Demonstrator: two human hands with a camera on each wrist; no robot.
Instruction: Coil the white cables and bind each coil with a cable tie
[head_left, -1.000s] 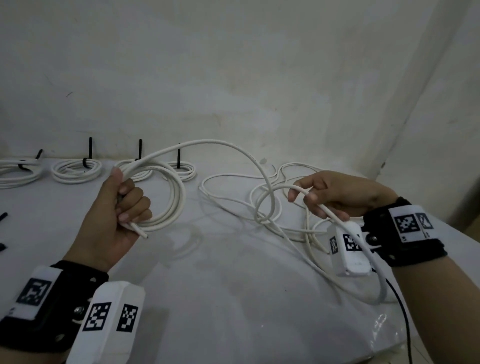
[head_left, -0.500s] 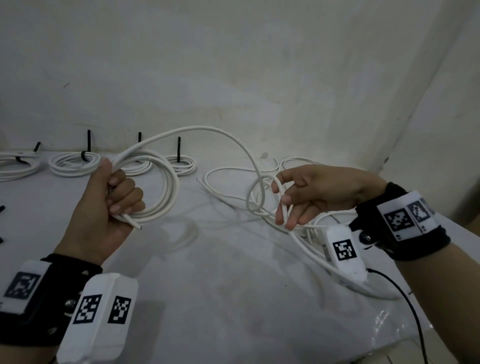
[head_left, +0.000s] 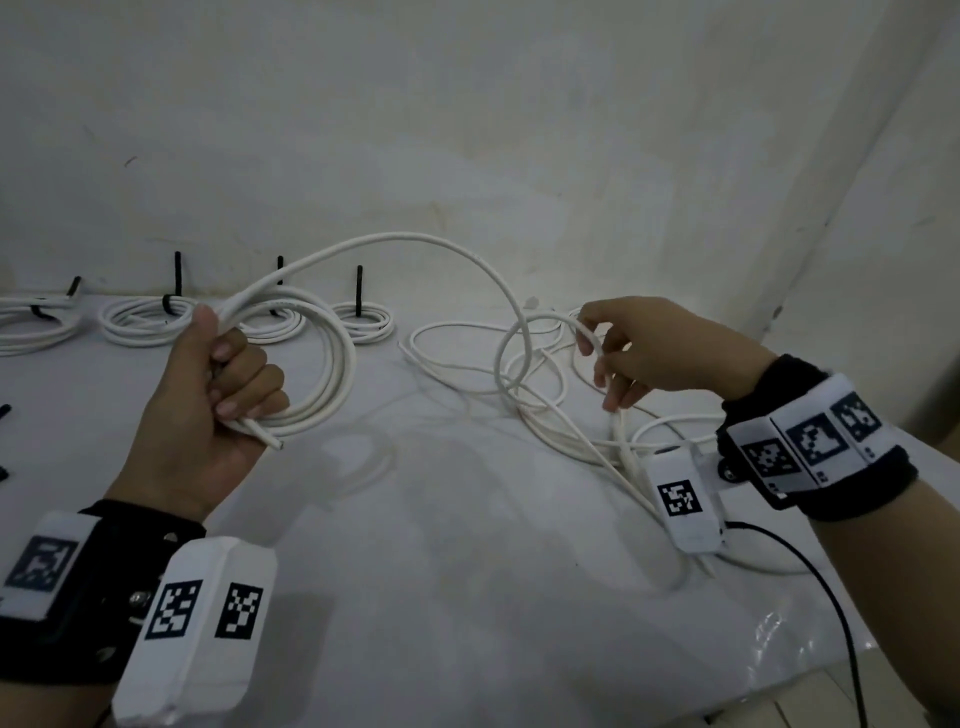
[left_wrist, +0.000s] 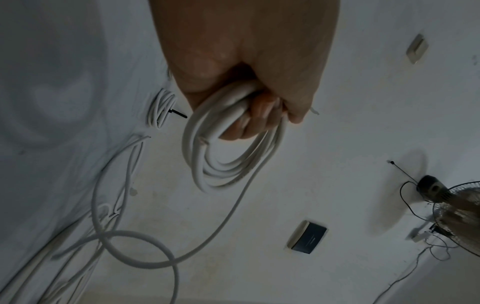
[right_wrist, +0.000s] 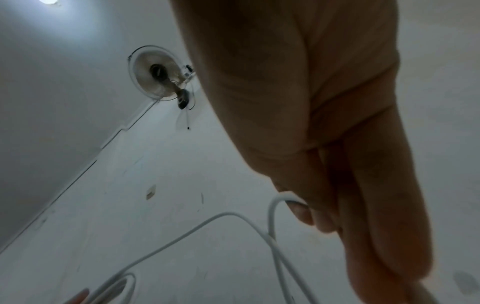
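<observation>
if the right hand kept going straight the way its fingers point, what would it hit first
Probably the raised loop of white cable just beyond the right hand, then the coil in the left hand; depth is unclear.

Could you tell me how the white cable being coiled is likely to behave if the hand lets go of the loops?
The coil in the left hand would probably spring open: its loops look loose and carry no tie. The free length arches unsupported, suggesting moderate stiffness.

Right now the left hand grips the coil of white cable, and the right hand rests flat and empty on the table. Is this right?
Not quite. The left hand does grip the coil of white cable, but the right hand is not flat and empty on the table: it is raised, pinching the loose run of the cable. The head view shows this.
</observation>
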